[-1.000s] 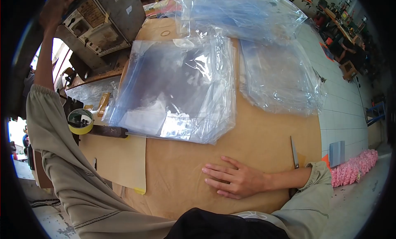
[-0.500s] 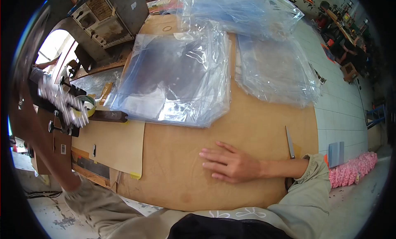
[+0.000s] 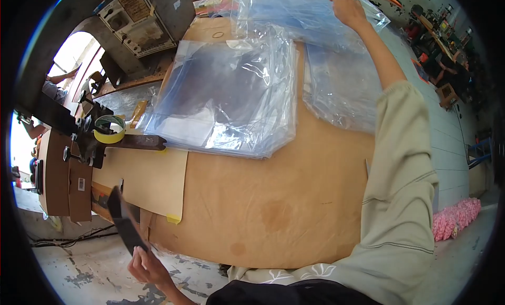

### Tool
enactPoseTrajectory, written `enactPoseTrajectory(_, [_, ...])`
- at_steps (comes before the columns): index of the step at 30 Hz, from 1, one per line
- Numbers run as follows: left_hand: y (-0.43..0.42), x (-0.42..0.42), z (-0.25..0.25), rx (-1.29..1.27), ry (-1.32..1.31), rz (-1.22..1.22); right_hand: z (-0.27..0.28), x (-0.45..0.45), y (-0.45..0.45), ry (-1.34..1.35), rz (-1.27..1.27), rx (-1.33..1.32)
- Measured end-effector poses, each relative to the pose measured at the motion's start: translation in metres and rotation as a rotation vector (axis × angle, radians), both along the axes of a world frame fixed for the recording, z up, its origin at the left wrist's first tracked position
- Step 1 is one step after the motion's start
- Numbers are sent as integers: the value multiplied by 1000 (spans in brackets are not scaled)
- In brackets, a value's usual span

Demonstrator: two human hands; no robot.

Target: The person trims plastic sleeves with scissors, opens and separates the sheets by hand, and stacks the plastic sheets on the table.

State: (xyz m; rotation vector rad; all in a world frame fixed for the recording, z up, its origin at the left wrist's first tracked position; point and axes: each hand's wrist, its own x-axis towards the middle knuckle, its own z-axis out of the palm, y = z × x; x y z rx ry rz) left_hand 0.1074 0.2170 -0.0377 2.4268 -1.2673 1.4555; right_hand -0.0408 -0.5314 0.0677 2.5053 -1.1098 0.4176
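Note:
My left hand (image 3: 145, 265) is low at the left, beyond the table edge, its fingers closed on the end of a dark, flat, bent strip (image 3: 124, 221). The strip slants up towards a pale board (image 3: 150, 181). My right hand (image 3: 348, 10) reaches to the far side, over a loose pile of clear plastic sheets (image 3: 294, 13); its fingers look apart, and I cannot make out a hold on the plastic. A neat stack of clear plastic (image 3: 226, 100) lies mid-table. Another plastic stack (image 3: 339, 89) is partly behind my right forearm.
Yellow tape (image 3: 109, 139) sits by a dark metal arm (image 3: 139, 142) at the left. Behind it stands a grey machine (image 3: 158, 21). Brown paper (image 3: 263, 205) covers the table. My right sleeve hides most of the scissors (image 3: 367, 167). People are in the background at left and right.
My right hand has left the near table surface and reached far forward. My left hand has come down from the machine to the lower left, now with the dark strip.

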Motion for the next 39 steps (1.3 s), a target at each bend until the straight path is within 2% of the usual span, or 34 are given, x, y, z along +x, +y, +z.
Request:
enactPoseTrajectory(3, [-9, 7, -13, 61, 189, -4, -3, 21, -9, 30, -57, -98])
enactPoseTrajectory(6, [-19, 14, -17, 62, 187, 30, -10, 31, -21, 44, -39, -152])
enactPoseTrajectory(8, [-17, 23, -20, 4, 288, 62, -7, 34, -17, 78, -79, -142])
enactPoseTrajectory(10, [-19, 29, -21, -53, 372, 45, -29, 33, -55, -92, 113, -446])
enactPoseTrajectory(12, [-18, 33, -19, -63, 500, 61, -36, 20, -75, -156, 185, -498])
enactPoseTrajectory(14, [-21, 37, -14, -75, 627, 56, -19, 8, -65, -112, 137, -295])
enactPoseTrajectory(17, [-23, 42, -12, -55, 654, 30, 17, -17, 16, -414, 314, -354])
enactPoseTrajectory(19, [-21, 45, -10, -61, 725, 41, 37, -46, 61, -285, 313, -708])
enactPoseTrajectory(21, [-21, 44, -2, -18, 716, 64, 45, -75, 110, -403, 411, -843])
enactPoseTrajectory(22, [-22, 43, 4, 28, 673, 82, 45, -94, 140, -436, 443, -845])
enactPoseTrajectory(23, [-23, 42, 9, 74, 629, 97, 41, -114, 184, -344, 353, -866])
enactPoseTrajectory(26, [-32, 35, 16, -32, 515, 124, 1, -189, 290, -156, 464, -692])
enactPoseTrajectory(29, [-54, 17, 26, -64, 477, -64, -48, -233, 390, -133, 687, -628])
enactPoseTrajectory(30, [-60, 9, 28, -58, 470, -131, -45, -238, 410, 54, 841, -553])
enactPoseTrajectory(32, [-78, -10, 32, -17, 497, -318, -66, -247, 453, 11, 801, -317])
enactPoseTrajectory(34, [-94, -37, 38, 38, 582, -477, -86, -246, 480, -87, 794, -312])
enactPoseTrajectory(39, [-127, -92, 27, -28, 1173, -994, -103, -251, 517, -189, 837, -152])
